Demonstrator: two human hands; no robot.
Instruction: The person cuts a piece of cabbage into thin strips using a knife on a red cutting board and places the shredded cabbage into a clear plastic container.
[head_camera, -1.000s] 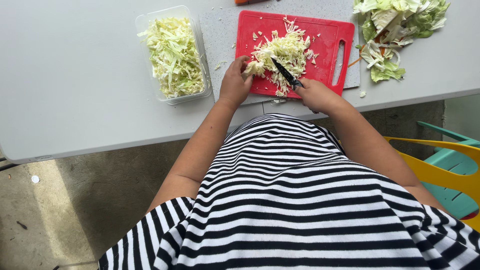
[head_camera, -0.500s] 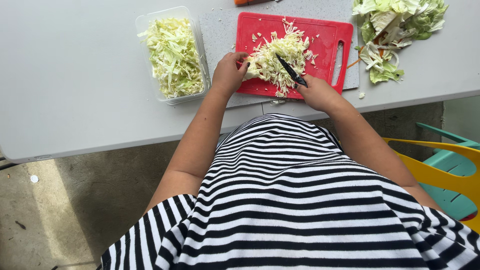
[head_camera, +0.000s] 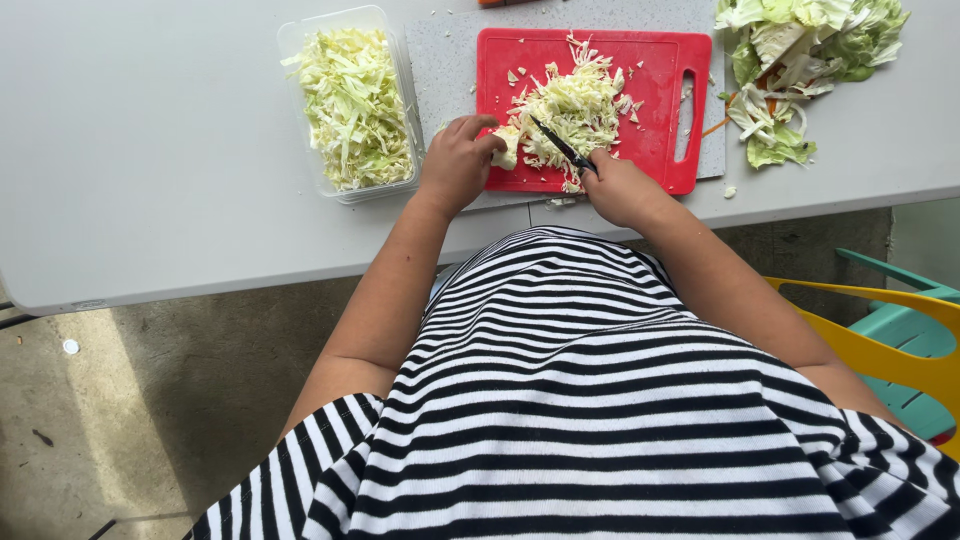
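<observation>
A red cutting board (head_camera: 660, 80) lies on the grey table (head_camera: 150, 150) with a heap of shredded cabbage (head_camera: 575, 105) on it. My right hand (head_camera: 620, 188) grips a black knife (head_camera: 560, 145) whose blade points up-left into the heap. At the board's left edge my left hand (head_camera: 455, 160) has its fingers closed on a small lump of cabbage (head_camera: 507, 150). The knife's handle is hidden inside my fist.
A clear plastic tub (head_camera: 385, 60) full of shredded cabbage stands left of the board. Loose cabbage leaves and scraps (head_camera: 800, 60) lie at the table's right. A yellow and teal chair (head_camera: 900, 330) stands to my right below the table edge.
My left hand has moved left to the board's edge and gathered a lump of cabbage. The knife has swung up into the heap. The view has shifted slightly.
</observation>
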